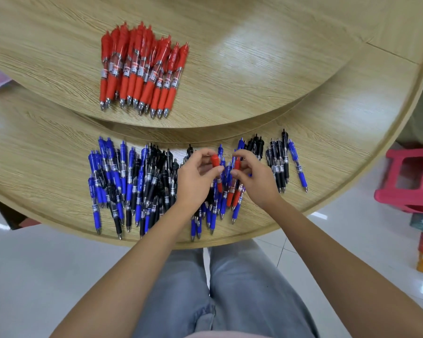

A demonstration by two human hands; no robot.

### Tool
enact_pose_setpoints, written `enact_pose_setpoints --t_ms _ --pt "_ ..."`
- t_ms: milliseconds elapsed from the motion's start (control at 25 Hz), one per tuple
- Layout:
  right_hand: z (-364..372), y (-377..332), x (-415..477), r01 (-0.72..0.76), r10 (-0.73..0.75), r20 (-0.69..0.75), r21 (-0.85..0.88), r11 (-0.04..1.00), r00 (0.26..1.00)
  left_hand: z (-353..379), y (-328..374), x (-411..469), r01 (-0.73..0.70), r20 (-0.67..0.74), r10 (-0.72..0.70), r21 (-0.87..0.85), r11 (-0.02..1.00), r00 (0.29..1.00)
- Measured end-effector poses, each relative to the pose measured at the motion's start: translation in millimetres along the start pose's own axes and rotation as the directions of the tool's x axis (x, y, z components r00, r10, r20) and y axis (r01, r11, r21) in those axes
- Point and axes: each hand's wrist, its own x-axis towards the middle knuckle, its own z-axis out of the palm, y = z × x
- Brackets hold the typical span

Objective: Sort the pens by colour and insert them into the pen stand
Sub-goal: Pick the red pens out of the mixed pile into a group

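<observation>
Red pen [215, 161] in fingertip pinch of left hand [194, 177], perhaps two red pens [236, 166] in curled right hand [254, 179]

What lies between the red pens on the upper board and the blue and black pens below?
Head view: nothing but bare wood between the red pens and the blue and black pens: the upper board's curved edge.
</observation>
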Motion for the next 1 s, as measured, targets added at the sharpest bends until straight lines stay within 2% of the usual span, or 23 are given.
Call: enact_pose_setpoints --t_ms 80,160,240,320,480,600,800,920,1000 --pt "-6 -12 -3 -0.003 0.005 -0.03 0.093 0.996 1.0 -8 10 -7 -0.029 -0.056 0.023 -0.107 0.994 0.998" --pt "-12 -34 -7 -0.016 0.029 -0.043 0.268 0.963 0.999 -25 20 -11 -0.069 -0.082 0.059 -0.125 0.99 0.995" --pt "-16 -61 -9 -0.035 0.06 -0.043 0.441 0.897 0.997 -43 30 -11 -0.106 -0.077 0.103 -0.047 0.993 0.992" --pt "-18 -93 -3 -0.053 0.076 -0.026 0.492 0.869 0.997 -63 46 -9 -0.135 -0.101 0.138 0.032 0.99 0.985" --pt "-12 -152 35 -0.051 0.079 -0.042 0.463 0.885 0.996 -105 88 19 -0.166 -0.277 0.173 0.049 0.985 0.945" --pt "-5 -187 76 0.019 0.033 -0.127 0.389 0.921 0.991 -128 115 60 -0.195 -0.332 0.243 0.172 0.966 0.911" --pt "12 -204 136 0.012 0.054 -0.259 0.247 0.969 0.964 -129 131 120 -0.224 -0.256 0.336 0.384 0.896 0.907" --pt "16 -199 146 -0.033 0.059 -0.271 0.101 0.994 0.961 -128 124 135 -0.231 -0.136 0.358 0.547 0.804 0.924" --pt "15 -195 142 -0.033 0.04 -0.258 0.033 0.999 0.965 -131 118 137 -0.249 -0.091 0.356 0.556 0.793 0.93"
